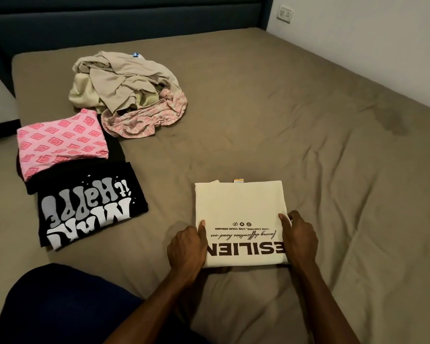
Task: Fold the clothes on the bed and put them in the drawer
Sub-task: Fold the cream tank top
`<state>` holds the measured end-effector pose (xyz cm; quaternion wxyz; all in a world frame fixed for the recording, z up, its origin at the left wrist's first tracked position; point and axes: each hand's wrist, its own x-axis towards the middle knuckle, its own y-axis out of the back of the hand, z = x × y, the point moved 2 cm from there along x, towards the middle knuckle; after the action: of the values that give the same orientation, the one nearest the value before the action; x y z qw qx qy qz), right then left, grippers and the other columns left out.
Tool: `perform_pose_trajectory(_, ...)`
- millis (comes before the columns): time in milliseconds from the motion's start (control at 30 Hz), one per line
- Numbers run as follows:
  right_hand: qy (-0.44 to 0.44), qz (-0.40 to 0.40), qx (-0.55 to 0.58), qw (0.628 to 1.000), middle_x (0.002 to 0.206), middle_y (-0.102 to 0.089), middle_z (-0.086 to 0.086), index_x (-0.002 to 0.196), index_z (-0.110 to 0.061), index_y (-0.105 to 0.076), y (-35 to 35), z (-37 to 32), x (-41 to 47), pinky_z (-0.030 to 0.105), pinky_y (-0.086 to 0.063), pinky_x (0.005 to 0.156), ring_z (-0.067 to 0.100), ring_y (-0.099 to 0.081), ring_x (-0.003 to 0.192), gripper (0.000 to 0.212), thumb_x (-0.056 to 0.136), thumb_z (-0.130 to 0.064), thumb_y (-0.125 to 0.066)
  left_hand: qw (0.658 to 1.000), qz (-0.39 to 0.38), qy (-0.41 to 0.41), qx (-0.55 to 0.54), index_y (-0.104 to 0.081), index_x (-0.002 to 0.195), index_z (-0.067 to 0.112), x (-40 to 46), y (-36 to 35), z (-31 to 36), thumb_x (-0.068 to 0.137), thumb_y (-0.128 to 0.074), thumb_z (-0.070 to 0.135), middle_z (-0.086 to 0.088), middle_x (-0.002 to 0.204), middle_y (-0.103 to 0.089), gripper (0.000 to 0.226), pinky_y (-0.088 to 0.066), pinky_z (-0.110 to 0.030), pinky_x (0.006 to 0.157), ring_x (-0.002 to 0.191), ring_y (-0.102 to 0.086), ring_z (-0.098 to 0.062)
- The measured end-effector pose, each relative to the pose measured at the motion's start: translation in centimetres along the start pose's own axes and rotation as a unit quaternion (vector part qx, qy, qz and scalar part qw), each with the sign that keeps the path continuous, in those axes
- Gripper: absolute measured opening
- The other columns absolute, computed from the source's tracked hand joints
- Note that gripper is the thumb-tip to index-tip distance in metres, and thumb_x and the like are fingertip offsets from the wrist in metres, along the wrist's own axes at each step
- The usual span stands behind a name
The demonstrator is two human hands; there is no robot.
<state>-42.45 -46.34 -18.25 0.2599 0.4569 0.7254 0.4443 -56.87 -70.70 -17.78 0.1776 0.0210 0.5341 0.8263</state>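
Observation:
A cream T-shirt [238, 207] with brown lettering lies folded into a rectangle on the bed [308, 120], near its front edge. My left hand [186, 249] grips the shirt's left edge, thumb on top. My right hand [299, 238] grips the right edge the same way. To the left lie a folded black T-shirt [90, 207] with white and grey print and a folded pink patterned garment [60, 142] on top of another black piece. Further back sits a loose pile of beige and pink clothes [127, 90].
The bed has a taupe sheet and a dark blue headboard [124, 18]. A white wall with a socket [285, 13] runs along the right side. My knee in dark blue cloth [60, 306] is at the bottom left. No drawer is in view.

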Motion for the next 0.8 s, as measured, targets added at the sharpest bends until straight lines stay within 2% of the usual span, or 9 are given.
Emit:
perform_pose_trajectory(133,0.002,0.047,-0.059,0.997,0.087,-0.067,0.021,0.098,-0.006,-0.058,0.0,-0.1,-0.3,0.042,-0.043,0.067,0.043,-0.064,0.079,0.04,0.106,-0.043,-0.048,0.997,0.054,-0.034,0.032,-0.062,0.101,0.013,0.0,0.6,-0.2,0.106,-0.034,0.053,-0.007,0.096,-0.072,0.049,-0.043,-0.033,0.066,0.083,-0.068,-0.026)
perform_pose_trajectory(200,0.04,0.093,-0.125,0.987,0.09,-0.065,0.022,0.096,-0.003,-0.06,0.1,-0.7,-0.6,0.043,-0.043,0.066,0.043,-0.062,0.079,0.038,0.105,-0.038,-0.049,0.981,0.152,-0.12,0.011,-0.059,0.114,0.012,0.4,1.0,-0.5,0.103,-0.049,0.043,-0.007,0.098,-0.068,0.035,-0.048,-0.035,0.064,0.083,-0.066,-0.028)
perform_pose_trajectory(267,0.119,0.145,-0.143,0.972,0.103,-0.066,0.023,0.103,-0.003,-0.066,0.1,-1.9,-1.2,0.047,-0.044,0.077,0.042,-0.061,0.092,0.042,0.099,-0.041,-0.05,0.954,0.204,-0.219,-0.012,-0.059,0.131,0.014,0.9,0.9,-0.1,0.096,-0.054,0.043,-0.008,0.117,-0.064,0.046,-0.052,-0.04,0.077,0.102,-0.061,-0.03)
perform_pose_trajectory(367,0.263,0.089,-0.09,0.956,0.153,-0.05,0.018,0.139,-0.013,-0.06,-0.8,-3.7,-2.4,0.048,-0.034,0.109,0.036,-0.046,0.139,0.057,0.099,-0.051,-0.05,0.935,0.136,-0.328,0.008,-0.042,0.154,0.02,1.9,-0.2,1.8,0.097,-0.048,0.056,-0.014,0.161,-0.036,0.068,-0.033,-0.045,0.114,0.149,-0.029,-0.034)
perform_pose_trajectory(433,0.309,0.01,-0.087,0.947,0.172,-0.019,0.007,0.16,-0.024,-0.035,-2.0,-3.5,-2.4,0.043,-0.02,0.124,0.025,-0.017,0.158,0.068,0.103,-0.06,-0.038,0.937,0.063,-0.338,0.054,-0.021,0.163,0.025,2.7,-1.9,2.4,0.098,-0.035,0.067,-0.013,0.171,-0.006,0.078,-0.012,-0.049,0.124,0.158,0.003,-0.03)
perform_pose_trajectory(500,0.313,-0.033,-0.093,0.945,0.174,-0.001,-0.002,0.166,-0.029,-0.015,-2.9,-2.5,-1.8,0.044,-0.015,0.128,0.016,0.001,0.16,0.074,0.104,-0.068,-0.022,0.946,0.006,-0.314,0.078,-0.003,0.164,0.029,3.4,-3.5,2.2,0.097,-0.024,0.074,-0.006,0.171,0.013,0.083,-0.003,-0.052,0.126,0.156,0.02,-0.023)
perform_pose_trajectory(633,0.303,-0.072,-0.08,0.947,0.174,0.004,-0.008,0.166,-0.033,-0.007,-3.6,-1.6,-0.8,0.045,-0.014,0.129,0.012,0.005,0.16,0.074,0.103,-0.07,-0.016,0.953,-0.018,-0.294,0.077,0.004,0.163,0.034,3.9,-4.0,1.6,0.094,-0.025,0.08,0.001,0.17,0.018,0.088,0.006,-0.048,0.125,0.154,0.024,-0.017)
perform_pose_trajectory(733,0.306,-0.094,-0.011,0.947,0.173,0.0,-0.012,0.165,-0.033,-0.018,-3.5,-1.1,-0.6,0.047,-0.016,0.128,0.009,0.001,0.159,0.074,0.102,-0.071,-0.023,0.943,-0.061,-0.325,0.033,-0.001,0.164,0.032,3.9,-3.7,0.7,0.087,-0.03,0.087,0.002,0.17,0.017,0.099,0.009,-0.043,0.125,0.154,0.024,-0.013)
perform_pose_trajectory(800,0.302,-0.115,0.077,0.943,0.172,-0.011,-0.012,0.161,-0.032,-0.033,-2.4,-0.4,-0.2,0.052,-0.022,0.126,0.011,-0.01,0.159,0.071,0.101,-0.069,-0.035,0.925,-0.102,-0.361,-0.057,-0.015,0.163,0.03,4.1,-2.8,-0.6,0.093,-0.042,0.074,0.002,0.172,0.004,0.087,-0.001,-0.04,0.128,0.156,0.012,-0.009)
